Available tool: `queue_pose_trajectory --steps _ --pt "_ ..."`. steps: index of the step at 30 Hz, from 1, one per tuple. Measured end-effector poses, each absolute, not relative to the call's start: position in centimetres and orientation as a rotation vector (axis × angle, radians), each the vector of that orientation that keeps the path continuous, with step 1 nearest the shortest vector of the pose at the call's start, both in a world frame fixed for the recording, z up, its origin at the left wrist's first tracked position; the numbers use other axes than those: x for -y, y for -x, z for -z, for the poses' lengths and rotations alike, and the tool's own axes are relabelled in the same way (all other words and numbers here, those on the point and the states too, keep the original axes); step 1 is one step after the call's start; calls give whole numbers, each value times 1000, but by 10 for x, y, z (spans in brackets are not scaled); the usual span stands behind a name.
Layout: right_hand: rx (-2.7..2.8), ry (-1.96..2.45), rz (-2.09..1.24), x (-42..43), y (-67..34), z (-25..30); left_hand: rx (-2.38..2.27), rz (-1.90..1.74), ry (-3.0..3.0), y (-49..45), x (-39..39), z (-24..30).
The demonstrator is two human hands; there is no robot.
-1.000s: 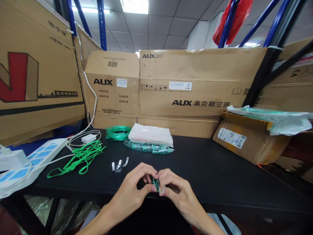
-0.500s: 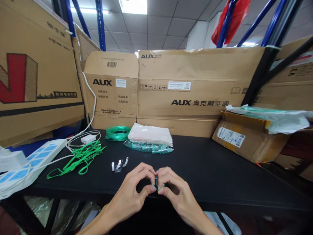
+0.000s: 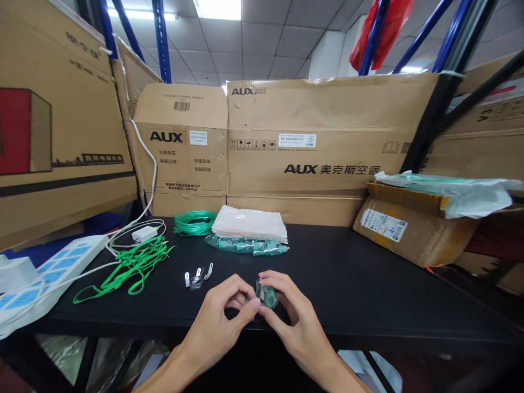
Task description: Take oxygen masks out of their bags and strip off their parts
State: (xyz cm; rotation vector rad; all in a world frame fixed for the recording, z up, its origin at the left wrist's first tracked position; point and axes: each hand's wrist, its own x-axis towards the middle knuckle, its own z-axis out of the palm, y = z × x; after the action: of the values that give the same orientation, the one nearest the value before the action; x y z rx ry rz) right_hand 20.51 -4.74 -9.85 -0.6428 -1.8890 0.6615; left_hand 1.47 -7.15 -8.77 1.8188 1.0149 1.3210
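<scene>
Between my two hands is a small translucent green plastic piece [image 3: 269,296] with a rounded end, partly covered by fingers; its exact kind I cannot make out. My right hand [image 3: 292,305] grips it from the right, fingers on top and thumb below. My left hand [image 3: 229,305] pinches at its left side with thumb and forefinger. Both hands are just above the front edge of the black table [image 3: 327,273]. Left of them lie several small clear clips with white metal-looking tabs [image 3: 198,277].
Behind my hands are a stack of white packets [image 3: 249,222], a bag of green pieces [image 3: 245,245] and a coil of green tubing [image 3: 195,222]. Leftward lie a tangled green cord [image 3: 139,262] and a white power strip [image 3: 61,273]. A torn cardboard box [image 3: 417,229] stands at right.
The green piece has been turned in my fingers, so more of its rounded end shows. My right hand has opened around it slightly, and the whole view has shifted a little.
</scene>
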Motion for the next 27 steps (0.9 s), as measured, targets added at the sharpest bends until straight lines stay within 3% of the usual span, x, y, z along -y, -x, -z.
queue_pose_trajectory --steps 5,15,27 --pt "2124 574 -437 46 -216 88 -1031 -1130 -1815 -11 69 87" --pt "2087 739 -473 44 -216 93 -1077 -1089 -1648 -8 65 90" --pt "2137 682 -256 29 -217 106 -1215 -1100 -2128 -12 69 78"
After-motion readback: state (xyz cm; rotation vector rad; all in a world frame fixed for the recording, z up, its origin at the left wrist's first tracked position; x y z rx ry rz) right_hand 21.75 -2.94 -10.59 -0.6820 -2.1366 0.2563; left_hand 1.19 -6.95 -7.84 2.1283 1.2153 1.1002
